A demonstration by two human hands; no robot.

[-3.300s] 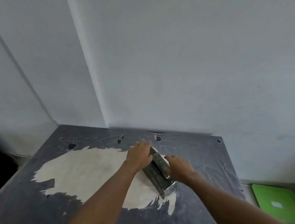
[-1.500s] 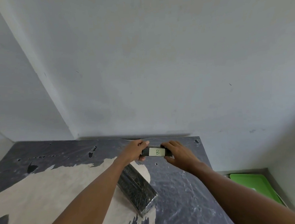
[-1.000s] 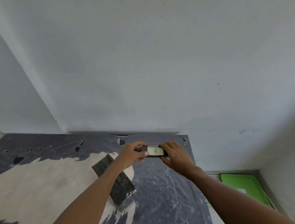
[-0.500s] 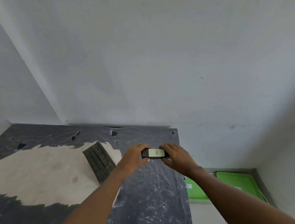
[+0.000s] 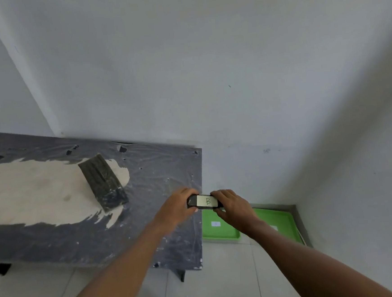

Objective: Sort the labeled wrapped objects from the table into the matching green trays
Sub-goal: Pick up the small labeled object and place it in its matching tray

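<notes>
A small dark wrapped object point(image 5: 205, 201) with a white label marked "B" is held end to end between my left hand point(image 5: 178, 208) and my right hand point(image 5: 233, 206). It hangs in the air at the table's right edge, above the near green tray point(image 5: 220, 234) on the floor. That tray carries a small white label. A second green tray point(image 5: 282, 221) lies right of it, partly hidden by my right forearm. A longer dark wrapped object point(image 5: 102, 182) lies flat on the table point(image 5: 57, 241).
The table has a dark plastic cover worn through to a pale patch. White walls close in behind and to the right, forming a corner around the trays. Pale floor tiles lie below the table's front edge.
Both hands lifted the B-labelled object off the table and carried it right, past the table's edge to over the trays. The longer object stayed on the table. The view turned right.
</notes>
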